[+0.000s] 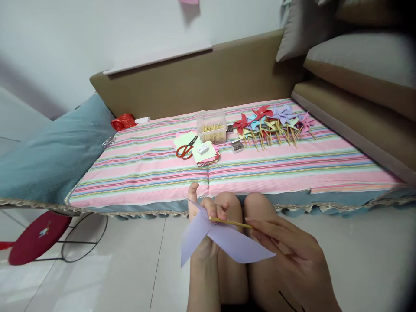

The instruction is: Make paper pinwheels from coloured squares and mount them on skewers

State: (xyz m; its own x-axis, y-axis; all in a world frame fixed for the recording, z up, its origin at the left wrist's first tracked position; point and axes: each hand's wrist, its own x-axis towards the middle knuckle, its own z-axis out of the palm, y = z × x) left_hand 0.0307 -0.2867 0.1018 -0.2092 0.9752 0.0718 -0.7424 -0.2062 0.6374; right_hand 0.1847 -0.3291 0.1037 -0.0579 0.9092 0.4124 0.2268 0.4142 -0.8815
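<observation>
My left hand (205, 212) pinches the centre of a lilac paper pinwheel (224, 239) held above my knees. My right hand (286, 251) grips a thin wooden stick (231, 222) by its right end, and the stick's tip meets the pinwheel's centre at my left fingers. Ahead, on the pink striped mattress (146, 173), lie red-handled scissors (186, 148), a stack of coloured paper squares (204, 152), a clear box of sticks (212, 127) and a small box of pins (237, 146).
A pile of finished pinwheels (273, 121) in several colours lies at the mattress's far right. A teal cushion (55, 151) lies at left, sofa cushions (360, 82) at right. A red stool (39, 236) stands on the white tiled floor (123, 268).
</observation>
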